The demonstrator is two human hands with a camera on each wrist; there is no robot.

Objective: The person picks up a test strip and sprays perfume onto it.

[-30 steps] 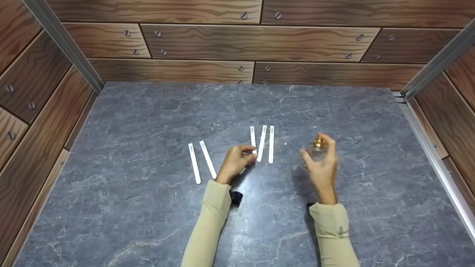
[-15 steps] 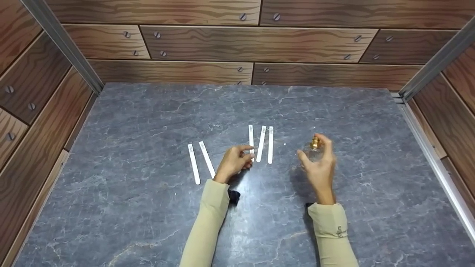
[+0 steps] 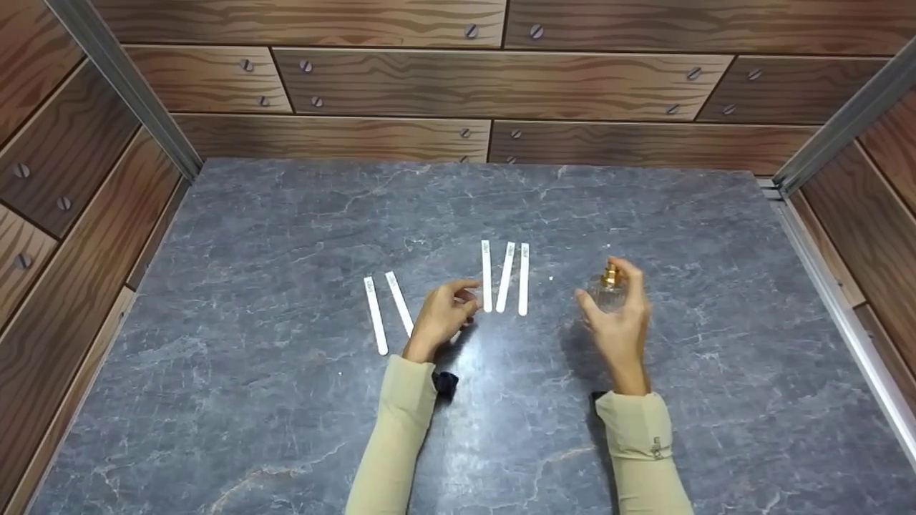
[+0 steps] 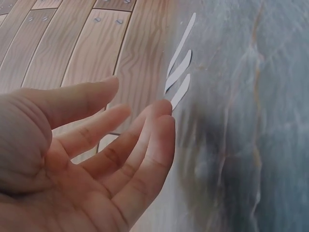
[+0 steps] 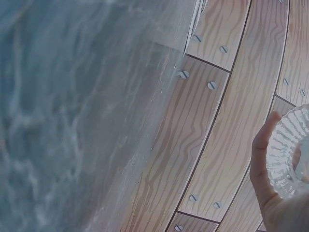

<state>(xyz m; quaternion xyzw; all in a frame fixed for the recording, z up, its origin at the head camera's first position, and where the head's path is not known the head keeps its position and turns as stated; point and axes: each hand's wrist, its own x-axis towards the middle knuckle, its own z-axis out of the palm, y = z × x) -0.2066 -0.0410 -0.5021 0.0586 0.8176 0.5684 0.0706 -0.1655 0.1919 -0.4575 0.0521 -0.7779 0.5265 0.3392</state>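
Observation:
My right hand (image 3: 624, 325) holds up a clear glass perfume bottle (image 3: 608, 295) with a gold spray top, a finger over that top. In the right wrist view the ribbed glass of the perfume bottle (image 5: 282, 159) shows beside a finger. My left hand (image 3: 442, 315), its fingers loosely bent and nothing between them, hovers just left of a white paper strip (image 3: 486, 275). Beside that strip lie a slanted strip (image 3: 506, 277) and a straighter one (image 3: 524, 279). To the left of the hand are two more strips (image 3: 375, 316) (image 3: 398, 302); the nearer one's lower end is hidden.
A grey marbled tabletop (image 3: 300, 214) lies under everything. Wood-patterned walls (image 3: 401, 82) rise at the back and both sides, with metal rails (image 3: 851, 322) along the right edge. Tiny white specks (image 3: 551, 278) dot the surface.
My left hand has let go of the lower end of the leftmost strip in the group of three and drawn back leftward. My right hand stays nearly still with the perfume bottle.

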